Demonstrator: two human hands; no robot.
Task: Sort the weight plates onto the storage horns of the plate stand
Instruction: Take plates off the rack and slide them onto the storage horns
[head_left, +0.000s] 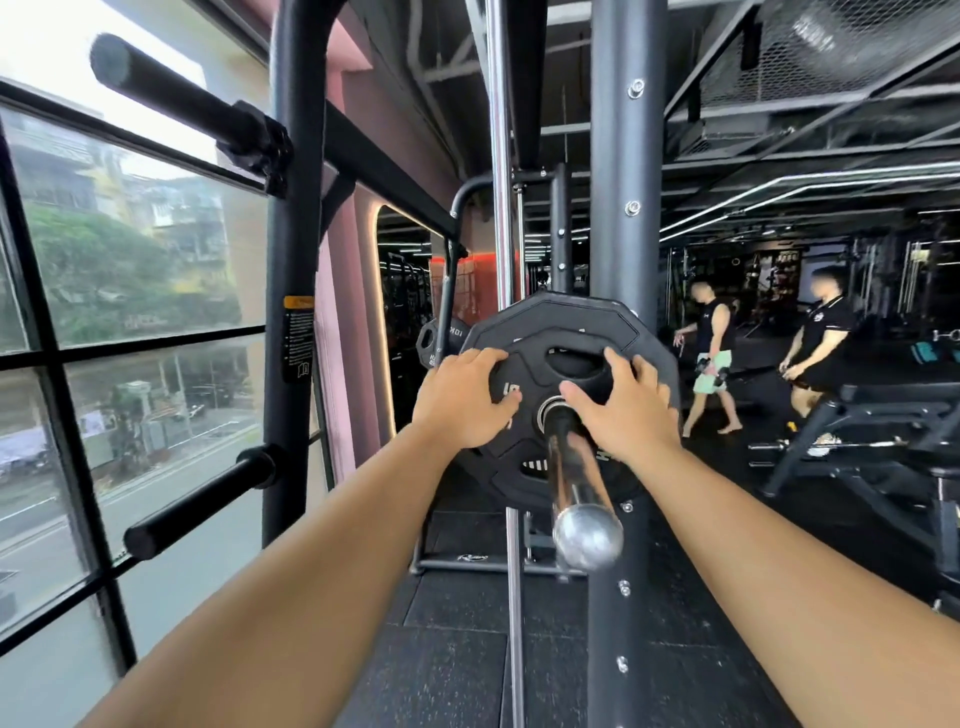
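Note:
A black many-sided weight plate (561, 322) with grip cut-outs sits on a chrome bar sleeve (579, 483) that points toward me. My left hand (462, 397) lies on the plate's left face with its fingers spread. My right hand (621, 402) lies on the right face, fingers spread beside the centre hole. Two black storage horns stick out of the upright on my left, the upper horn (171, 93) and the lower horn (202, 501), both bare. A second plate marked 10 kg (434, 340) hangs behind the first.
A black rack upright (626, 208) rises right behind the plate, with a thin chrome guide rod (501, 208) beside it. Large windows (130, 260) fill the left. A weight bench (878, 431) stands at right. Two people (714, 353) walk in the background.

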